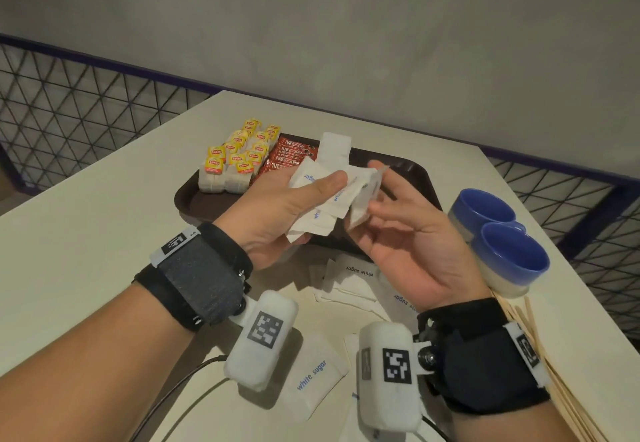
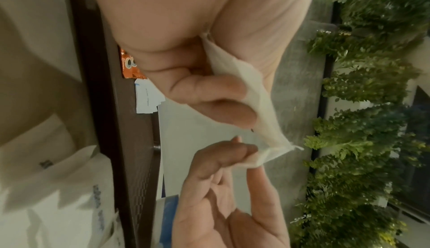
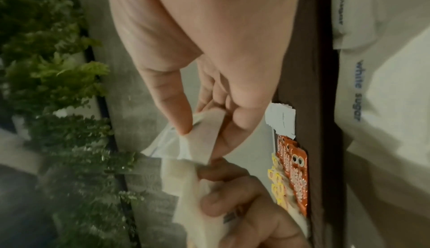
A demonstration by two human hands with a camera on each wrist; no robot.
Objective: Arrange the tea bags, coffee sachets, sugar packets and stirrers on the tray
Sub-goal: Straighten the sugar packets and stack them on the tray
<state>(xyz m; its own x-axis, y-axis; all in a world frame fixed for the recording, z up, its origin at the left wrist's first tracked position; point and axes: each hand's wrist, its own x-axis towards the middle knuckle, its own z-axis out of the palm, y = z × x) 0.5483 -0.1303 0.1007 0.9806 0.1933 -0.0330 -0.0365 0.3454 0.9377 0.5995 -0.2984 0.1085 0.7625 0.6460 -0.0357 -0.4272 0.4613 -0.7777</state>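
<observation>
At the centre of the frame our left hand point(image 1: 277, 206) grips a bundle of white sugar packets point(image 1: 318, 195) above the brown tray point(image 1: 194, 199). Our right hand point(image 1: 408, 233) pinches one packet point(image 1: 363, 195) at the bundle's edge.

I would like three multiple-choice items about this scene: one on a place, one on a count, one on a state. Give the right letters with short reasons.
1. Where do the yellow-tagged tea bags lie?
A. left end of the dark brown plastic tray
B. inside a cup
C. under the stirrers

2. How many blue-lined ceramic cups stand at the right?
A. one
B. two
C. four

3. What is the left hand doing?
A. resting flat
B. pointing
C. gripping white paper sugar packets

Answers: 1 A, they sit beside the red coffee sachets on the tray; 2 B, two rims show; 3 C, its thumb presses the bundle, whose edge the right hand pinches.
</observation>
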